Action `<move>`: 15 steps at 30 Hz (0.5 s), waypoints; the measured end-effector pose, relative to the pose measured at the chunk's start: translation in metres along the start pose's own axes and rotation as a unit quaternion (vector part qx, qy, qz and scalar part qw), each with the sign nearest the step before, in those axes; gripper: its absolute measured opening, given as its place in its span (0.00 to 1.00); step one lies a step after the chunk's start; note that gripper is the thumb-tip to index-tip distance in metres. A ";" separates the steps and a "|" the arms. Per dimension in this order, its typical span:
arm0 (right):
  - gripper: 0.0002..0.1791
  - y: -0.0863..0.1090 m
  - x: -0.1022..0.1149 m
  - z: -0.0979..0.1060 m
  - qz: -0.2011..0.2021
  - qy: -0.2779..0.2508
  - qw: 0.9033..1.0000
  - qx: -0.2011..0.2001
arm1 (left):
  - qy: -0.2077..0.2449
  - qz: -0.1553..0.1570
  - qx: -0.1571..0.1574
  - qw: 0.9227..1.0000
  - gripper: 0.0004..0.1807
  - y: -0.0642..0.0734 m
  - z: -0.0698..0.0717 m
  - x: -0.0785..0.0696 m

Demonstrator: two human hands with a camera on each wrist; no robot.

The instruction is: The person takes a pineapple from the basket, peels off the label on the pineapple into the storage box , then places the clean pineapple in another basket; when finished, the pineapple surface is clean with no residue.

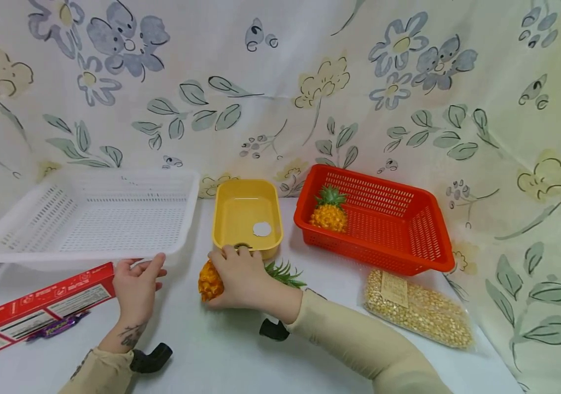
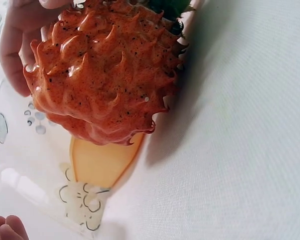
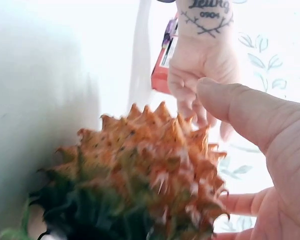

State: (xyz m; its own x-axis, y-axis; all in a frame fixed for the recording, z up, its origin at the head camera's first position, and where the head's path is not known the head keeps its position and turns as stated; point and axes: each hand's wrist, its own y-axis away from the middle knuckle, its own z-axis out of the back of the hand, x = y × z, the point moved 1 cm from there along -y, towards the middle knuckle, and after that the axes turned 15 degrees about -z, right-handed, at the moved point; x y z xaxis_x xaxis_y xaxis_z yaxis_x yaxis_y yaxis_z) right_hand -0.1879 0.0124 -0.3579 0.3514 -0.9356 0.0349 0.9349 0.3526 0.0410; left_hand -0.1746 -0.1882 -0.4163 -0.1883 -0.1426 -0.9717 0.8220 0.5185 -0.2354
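My right hand is wrapped over an orange toy pineapple lying on its side on the white cloth, just in front of the yellow tub. Its green leaves point right, under my wrist. The right wrist view shows thumb and fingers around the spiky body; the palm hides part of it in the head view. My left hand has loosely bent fingers with nothing between them. It is over the end of a long red box, at the front rim of the white basket.
Another toy pineapple sits in the red basket at the back right. A bag of yellow kernels lies in front of that basket. A purple wrapped candy rests against the red box. Flowered cloth hangs behind everything.
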 end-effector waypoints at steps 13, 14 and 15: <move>0.44 0.003 0.008 -0.008 0.008 0.058 0.998 -0.010 | 0.029 -0.008 -0.011 0.999 0.14 -0.001 0.000 0.003; 0.44 0.003 0.008 -0.009 0.010 0.059 0.998 -0.012 | 0.030 -0.008 -0.011 0.999 0.14 -0.001 0.000 0.003; 0.43 0.004 0.007 -0.010 0.014 0.058 0.998 -0.012 | 0.030 -0.009 -0.011 0.999 0.14 -0.001 0.000 0.003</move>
State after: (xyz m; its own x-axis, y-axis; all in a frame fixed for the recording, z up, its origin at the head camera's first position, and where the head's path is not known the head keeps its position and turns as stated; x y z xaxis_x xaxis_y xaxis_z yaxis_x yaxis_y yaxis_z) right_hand -0.1813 0.0073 -0.3671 0.3789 -0.9220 -0.0802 0.9253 0.3788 0.0171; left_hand -0.1762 -0.1895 -0.4190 -0.2347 -0.1008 -0.9668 0.8065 0.5351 -0.2516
